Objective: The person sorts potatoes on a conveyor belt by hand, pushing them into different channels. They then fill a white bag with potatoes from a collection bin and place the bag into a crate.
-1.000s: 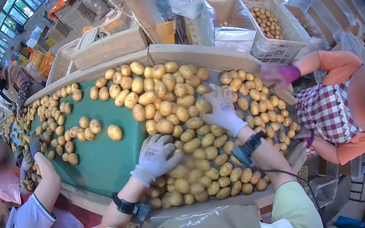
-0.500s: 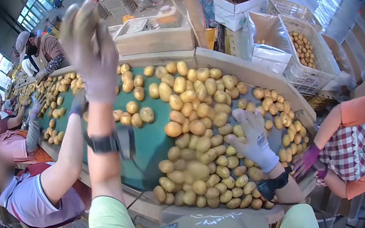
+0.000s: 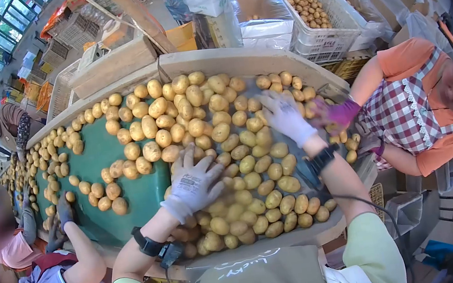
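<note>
Potatoes (image 3: 250, 164) lie close together across the near end of the sorting table. My left hand (image 3: 193, 186), in a pale work glove, rests on the potatoes with its fingers spread and grips none. Farther right, my right hand (image 3: 285, 114), gloved the same way, lies over potatoes near the far side, fingers stretched out and slightly blurred. What is under its palm is hidden. Between both hands are several loose potatoes. The green belt (image 3: 108, 171) shows to the left of my left hand.
A co-worker's purple-gloved hand (image 3: 335, 113) is close beside my right hand. Other workers' hands (image 3: 64, 211) reach over the belt at left. A wooden rim (image 3: 255, 58) edges the far side. Beyond it stand a crate (image 3: 319, 39) of potatoes and a plastic-lined box (image 3: 260, 4).
My left hand has come down from its raised place onto the potatoes. The view has turned right. The co-worker's purple glove has moved in over the potatoes near my right hand.
</note>
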A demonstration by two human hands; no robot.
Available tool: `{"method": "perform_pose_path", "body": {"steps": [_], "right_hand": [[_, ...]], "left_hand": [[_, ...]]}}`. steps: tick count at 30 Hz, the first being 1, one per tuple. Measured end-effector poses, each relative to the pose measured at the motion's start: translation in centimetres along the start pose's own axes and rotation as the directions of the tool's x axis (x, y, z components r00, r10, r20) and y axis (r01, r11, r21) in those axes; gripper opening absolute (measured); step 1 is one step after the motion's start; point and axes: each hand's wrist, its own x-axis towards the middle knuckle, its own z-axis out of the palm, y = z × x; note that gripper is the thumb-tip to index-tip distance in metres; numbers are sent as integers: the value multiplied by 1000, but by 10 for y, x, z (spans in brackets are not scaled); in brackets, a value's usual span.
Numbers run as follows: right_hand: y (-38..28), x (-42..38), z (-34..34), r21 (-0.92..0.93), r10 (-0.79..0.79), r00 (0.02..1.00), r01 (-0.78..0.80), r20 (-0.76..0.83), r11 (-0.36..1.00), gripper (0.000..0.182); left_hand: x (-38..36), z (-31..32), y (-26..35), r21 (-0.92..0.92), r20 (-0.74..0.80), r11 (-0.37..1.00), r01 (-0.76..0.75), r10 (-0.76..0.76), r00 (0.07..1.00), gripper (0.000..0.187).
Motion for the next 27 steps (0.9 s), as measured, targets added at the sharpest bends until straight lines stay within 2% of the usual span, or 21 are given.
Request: {"method": "perform_pose_path", "body": {"steps": [2, 3, 5, 6, 8, 10, 12, 13, 15, 17, 18, 19, 20, 22, 23, 24, 25, 26, 27], "right_hand": [[-4, 35, 28, -36, -35, 980, 43, 196, 998, 46], [-5, 44, 30, -29, -48, 980, 55, 191, 998, 46], [-15, 59, 23, -97, 49, 879, -4, 474, 995, 54], [-17, 63, 18, -95, 39, 878, 8, 477, 995, 54], [-12, 58, 10, -70, 56, 806, -19, 589, 997, 62], [-6, 48, 20, -105, 75, 806, -16, 587, 994, 65], [-2, 37, 32, -71, 64, 905, -37, 422, 997, 61], [-6, 37, 24, -71, 56, 906, -28, 419, 997, 61], [-21, 47, -18, -79, -165, 855, 232, 491, 969, 57], [-18, 77, -45, -83, -383, 887, 415, 256, 906, 56], [0, 104, -46, -63, -324, 944, 327, 59, 943, 57], [-5, 123, -62, -387, -268, 934, 162, -237, 908, 53], [-4, 132, -60, -394, -269, 932, 158, -244, 906, 53], [-7, 149, -48, -228, -79, 978, 33, -193, 973, 49], [-46, 134, -58, 8, -14, 998, 13, 66, 1000, 52], [-42, 122, -22, 107, -64, 966, 38, 252, 994, 57], [-70, 107, -15, -28, -8, 874, 24, 486, 999, 62], [-67, 81, 21, 136, -77, 920, 26, 383, 990, 63], [-74, 74, 35, 77, -12, 957, -11, 290, 997, 61]], "left_hand": [[-5, 0, 1, 22, 30, 1000, 13, -14, 999, 50], [-11, 3, -4, -14, 28, 1000, 5, -4, 1000, 53], [-24, -3, -14, -52, 55, 998, 23, -20, 998, 60], [-30, -5, -16, -53, 52, 998, 35, -32, 998, 60], [-40, -6, -15, -149, 40, 982, 118, -113, 993, 61], [-42, -2, -11, -130, 13, 983, 129, -128, 992, 63], [-42, 1, -8, -163, -1, 977, 139, -141, 990, 65], [-42, 1, -10, -114, 4, 986, 126, -126, 992, 64], [-43, -2, -15, -141, 7, 982, 129, -129, 992, 64], [-44, 1, -17, -160, -1, 981, 110, -111, 994, 62], [-44, 4, -17, -166, 6, 980, 106, -107, 994, 62], [-43, 6, -16, -185, 9, 977, 110, -110, 994, 63], [-38, 6, -18, -195, -3, 974, 111, -114, 993, 63], [-38, 5, -16, -152, -11, 984, 96, -99, 995, 62], [-38, 5, -15, -143, -14, 985, 97, -100, 995, 62], [-36, 5, -14, -146, -15, 985, 97, -100, 995, 62], [-36, 4, -13, -171, -8, 979, 110, -113, 994, 62], [-36, 3, -12, -195, -3, 973, 124, -127, 992, 63], [-38, 4, -11, -195, -6, 972, 130, -134, 991, 63]]}}
